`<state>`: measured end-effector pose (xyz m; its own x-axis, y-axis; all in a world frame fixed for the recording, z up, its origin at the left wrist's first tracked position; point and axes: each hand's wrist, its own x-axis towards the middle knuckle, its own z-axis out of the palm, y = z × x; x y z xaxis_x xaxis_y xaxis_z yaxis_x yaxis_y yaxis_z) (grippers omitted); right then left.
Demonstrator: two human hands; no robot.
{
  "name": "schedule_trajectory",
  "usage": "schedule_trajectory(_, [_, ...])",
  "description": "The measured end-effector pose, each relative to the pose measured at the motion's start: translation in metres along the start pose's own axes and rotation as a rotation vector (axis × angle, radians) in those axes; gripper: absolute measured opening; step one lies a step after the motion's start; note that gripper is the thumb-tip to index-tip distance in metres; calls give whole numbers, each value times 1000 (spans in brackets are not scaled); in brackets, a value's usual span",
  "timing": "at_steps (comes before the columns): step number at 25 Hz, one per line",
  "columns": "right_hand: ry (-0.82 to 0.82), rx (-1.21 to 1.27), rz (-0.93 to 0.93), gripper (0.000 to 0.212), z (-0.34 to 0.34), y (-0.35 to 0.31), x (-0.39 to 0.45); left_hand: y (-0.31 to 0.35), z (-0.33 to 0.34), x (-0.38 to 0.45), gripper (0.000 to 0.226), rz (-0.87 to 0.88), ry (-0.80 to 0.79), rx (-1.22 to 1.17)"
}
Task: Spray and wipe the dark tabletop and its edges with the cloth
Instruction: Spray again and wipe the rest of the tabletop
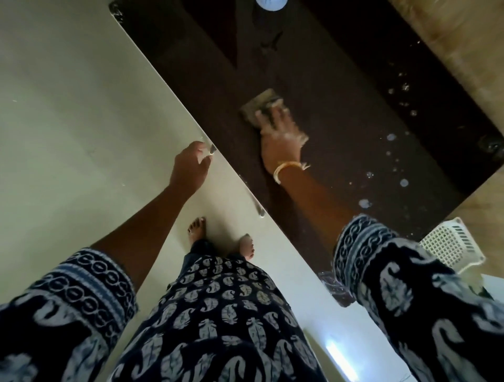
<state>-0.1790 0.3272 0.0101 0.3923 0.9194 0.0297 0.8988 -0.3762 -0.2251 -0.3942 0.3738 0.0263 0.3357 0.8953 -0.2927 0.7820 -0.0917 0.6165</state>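
The dark glossy tabletop (341, 90) runs diagonally across the upper right. My right hand (281, 139) lies flat on a folded brownish cloth (260, 102) near the middle of the top, fingers spread and pressing it down. The cloth's far end sticks out beyond my fingertips, and the motion is blurred. My left hand (188, 169) rests at the table's near edge (231, 174), its fingertips touching the rim and holding nothing. White spray droplets (392, 137) dot the surface to the right of my right hand.
A white perforated plastic basket (450, 245) stands on the floor past the table's right corner. A pale round object (270, 3) sits at the far end of the top, mostly cut off. My bare feet (196, 231) stand on the pale floor beside the edge.
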Motion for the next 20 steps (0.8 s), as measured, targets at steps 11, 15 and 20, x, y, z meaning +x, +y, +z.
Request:
schedule_trajectory(11, [70,13,492,49,-42,141,33,49,10,31,50,290,91,505])
schedule_trajectory(15, [117,4,697,52,-34,101,44,71,11,61,49,309,85,509])
schedule_trajectory(20, [57,-51,-169,49,5,32,25,107,16,115,46,407,4,477])
